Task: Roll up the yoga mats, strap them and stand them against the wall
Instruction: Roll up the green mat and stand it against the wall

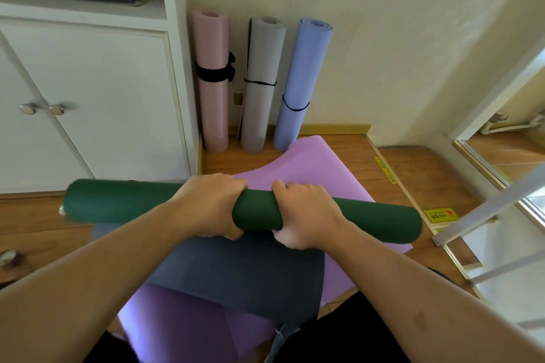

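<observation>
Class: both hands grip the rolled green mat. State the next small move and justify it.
Probably fasten a strap around the green mat: it looks fully rolled in the left hand and right hand, yet shows no band, unlike the three standing mats.

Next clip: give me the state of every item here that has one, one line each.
green mat: rolled, horizontal, unstrapped
left hand: grips green mat
right hand: grips green mat
pink mat: rolled, strapped, standing against wall
grey mat: rolled, strapped, standing
blue mat: rolled, strapped, leaning
purple mat: unrolled on floor
dark mat: unrolled over purple mat
cabinet doors: closed
</observation>
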### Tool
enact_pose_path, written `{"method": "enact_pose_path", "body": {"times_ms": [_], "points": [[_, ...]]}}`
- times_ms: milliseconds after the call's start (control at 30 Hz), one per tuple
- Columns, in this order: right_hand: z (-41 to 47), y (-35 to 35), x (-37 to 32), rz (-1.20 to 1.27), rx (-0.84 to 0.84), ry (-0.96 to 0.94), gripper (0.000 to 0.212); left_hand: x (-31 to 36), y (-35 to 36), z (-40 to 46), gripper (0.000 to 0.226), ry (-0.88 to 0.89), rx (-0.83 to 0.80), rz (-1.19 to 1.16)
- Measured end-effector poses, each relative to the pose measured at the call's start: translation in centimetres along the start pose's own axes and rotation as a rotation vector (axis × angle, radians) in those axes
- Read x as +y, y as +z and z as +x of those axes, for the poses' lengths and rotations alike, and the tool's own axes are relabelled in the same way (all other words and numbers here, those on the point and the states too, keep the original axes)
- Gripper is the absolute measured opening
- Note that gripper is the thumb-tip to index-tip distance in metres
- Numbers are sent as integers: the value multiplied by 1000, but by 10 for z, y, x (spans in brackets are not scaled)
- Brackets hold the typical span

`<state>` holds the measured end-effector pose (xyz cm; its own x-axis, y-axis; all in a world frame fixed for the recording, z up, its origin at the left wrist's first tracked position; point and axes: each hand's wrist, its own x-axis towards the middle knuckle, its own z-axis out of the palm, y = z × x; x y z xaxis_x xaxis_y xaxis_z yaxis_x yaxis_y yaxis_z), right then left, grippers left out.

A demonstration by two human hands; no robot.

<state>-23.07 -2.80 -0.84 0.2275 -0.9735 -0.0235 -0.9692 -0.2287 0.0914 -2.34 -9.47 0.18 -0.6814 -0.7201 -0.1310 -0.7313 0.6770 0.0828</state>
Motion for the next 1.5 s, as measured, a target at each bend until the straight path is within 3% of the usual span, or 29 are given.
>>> {"method": "enact_pose_path", "body": {"times_ms": [133, 267, 400, 533, 633, 700, 767, 967, 1100, 1167, 1333, 1433, 1500], "points": [[4, -7, 2, 104, -74, 63, 55, 10, 12, 4, 73, 1, 164, 284], [-2, -5, 1, 89, -25, 47, 61, 9, 6, 4, 62, -20, 104, 159], [-5, -2, -9, -58, 53, -7, 93, 2, -7, -2, 53, -66, -23, -8], [-4, -1, -13, -42, 40, -27, 71, 2, -10, -6, 52, -51, -95, -46], [0, -5, -11, -7, 12, -27, 59, 2, -1, -9, 63, -16, -5, 64], [3, -8, -10, 8, -4, -21, 58, 4, 7, -9, 69, -6, 82, 181], [4, -7, -9, 22, -27, -11, 59, 7, 9, -8, 58, -20, 90, 141], [-1, -3, -16, -71, 58, -24, 89, -6, -11, -6, 48, -56, -101, -100], [-2, -3, -20, -67, 47, -19, 80, -6, -14, -5, 49, -51, -178, -121], [-1, -3, -19, -46, 28, -21, 70, -4, -10, -9, 51, -62, -143, -74], [8, -9, -10, 77, 4, 43, 60, -2, 4, -11, 77, -42, 150, 201], [9, -7, -8, 93, 9, 53, 65, 0, 3, -6, 63, -58, 166, 135], [5, -4, -9, 48, 72, 36, 79, -3, -2, -5, 56, -88, 142, 51]]}}
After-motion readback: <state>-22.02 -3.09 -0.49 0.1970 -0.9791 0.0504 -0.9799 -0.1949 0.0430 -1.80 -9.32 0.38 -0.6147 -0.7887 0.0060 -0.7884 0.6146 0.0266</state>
